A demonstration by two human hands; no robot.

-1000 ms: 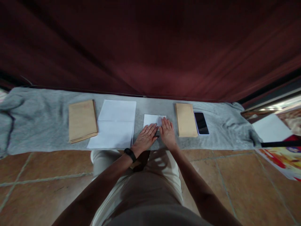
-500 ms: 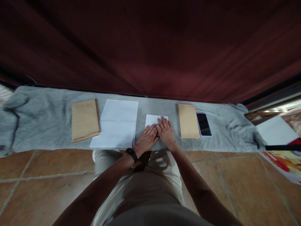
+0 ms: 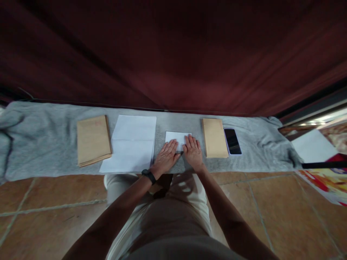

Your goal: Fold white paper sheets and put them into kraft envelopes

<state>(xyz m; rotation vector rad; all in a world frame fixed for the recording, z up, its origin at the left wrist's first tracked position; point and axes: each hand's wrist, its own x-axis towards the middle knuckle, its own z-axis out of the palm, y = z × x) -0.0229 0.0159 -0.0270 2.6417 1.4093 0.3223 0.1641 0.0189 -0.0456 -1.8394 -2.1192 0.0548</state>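
Paper [image 3: 177,135] partly under left fingers [image 3: 168,146] and right fingers [image 3: 192,141], both sets flat, slightly spread

Dim overall. Dark red curtain [image 3: 173,57] sinks to near-black toward far corners, with dull reddish glow along lower middle. White sheets [image 3: 132,144] and small folded paper [image 3: 171,135] brightest on grey cloth [image 3: 260,144], surface detail faint. Soft shadow between left hand [image 3: 166,156] and right hand [image 3: 193,152]. Forearms [image 3: 116,215] darken toward near side. Pale sheen on floor tiles [image 3: 81,222] at near left. Bright glare at far right. Wide-angle stretch at both sides; poster [image 3: 329,184] at right soft, print unreadable.
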